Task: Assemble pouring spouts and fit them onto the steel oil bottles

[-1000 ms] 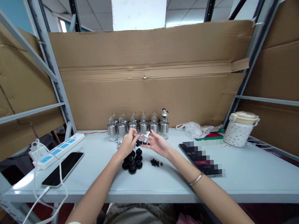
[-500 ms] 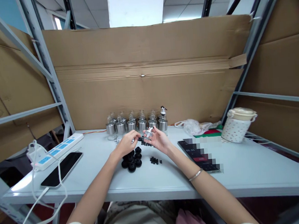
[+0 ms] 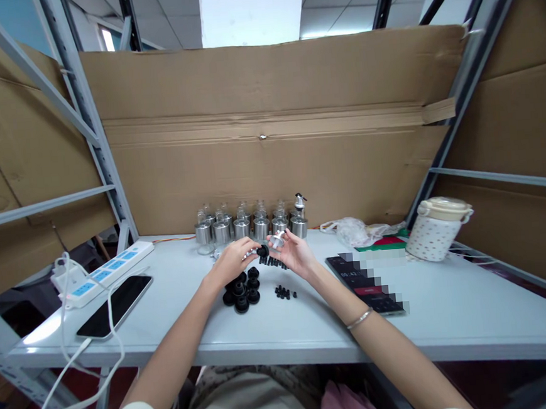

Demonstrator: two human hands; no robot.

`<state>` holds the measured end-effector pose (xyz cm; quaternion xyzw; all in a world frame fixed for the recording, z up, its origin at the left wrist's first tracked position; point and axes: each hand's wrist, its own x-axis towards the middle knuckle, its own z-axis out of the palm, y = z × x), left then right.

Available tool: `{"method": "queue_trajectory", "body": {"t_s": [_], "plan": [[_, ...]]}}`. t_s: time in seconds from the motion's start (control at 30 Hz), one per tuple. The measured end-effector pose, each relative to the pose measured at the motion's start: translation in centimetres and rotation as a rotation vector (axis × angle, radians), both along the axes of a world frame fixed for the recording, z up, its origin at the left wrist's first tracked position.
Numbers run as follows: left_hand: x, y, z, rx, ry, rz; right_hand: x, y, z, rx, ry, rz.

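Above the table, my left hand (image 3: 233,261) is closed on a small part with a round black end (image 3: 262,251) and a shiny metal portion. Facing it, my right hand (image 3: 296,253) pinches a small shiny silver piece (image 3: 277,239); its exact kind is too small to tell. The two parts are close together, and whether they touch is unclear. Below my left hand lies a cluster of black stoppers (image 3: 240,293). Small black pieces (image 3: 284,292) lie to their right, and a row of small black parts (image 3: 274,263) sits just under my hands.
Glass bottles with silver lower bodies (image 3: 221,232) stand at the back; one has a spout top (image 3: 300,200). On the left are a power strip (image 3: 113,274) and a phone (image 3: 115,307). A second phone (image 3: 362,286), a plastic bag (image 3: 353,229) and a dotted canister (image 3: 434,236) are right.
The black-ended part in my left hand has turned, and its round black end now shows toward my right hand. The silver piece has shifted slightly right. The view has moved a little.
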<state>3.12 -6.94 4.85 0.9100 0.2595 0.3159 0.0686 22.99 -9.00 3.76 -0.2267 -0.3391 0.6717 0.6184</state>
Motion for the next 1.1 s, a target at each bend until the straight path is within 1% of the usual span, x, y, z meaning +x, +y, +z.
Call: {"method": "queue_trajectory", "body": {"t_s": [0.17,0.33,0.47,0.57,0.83,1.1], "plan": [[0.3,-0.1,0.0,-0.035,0.02,0.079,-0.2,-0.2,0.0,-0.003,-0.021,0.026],[0.6,-0.1,-0.2,-0.013,0.094,0.134,-0.6,-0.5,0.2,-0.01,-0.06,0.07],[0.6,-0.2,-0.3,-0.058,0.035,0.075,-0.6,-0.6,0.3,0.006,-0.082,0.077],[0.5,-0.1,-0.4,-0.036,0.032,0.029,-0.4,-0.5,0.3,0.009,-0.085,0.063],[0.4,0.9,-1.1,-0.017,0.024,0.005,-0.2,-0.3,0.4,-0.023,-0.071,0.019],[0.4,1.0,-1.1,-0.006,0.02,-0.034,-0.3,-0.5,0.7,-0.03,-0.09,-0.013]]}}
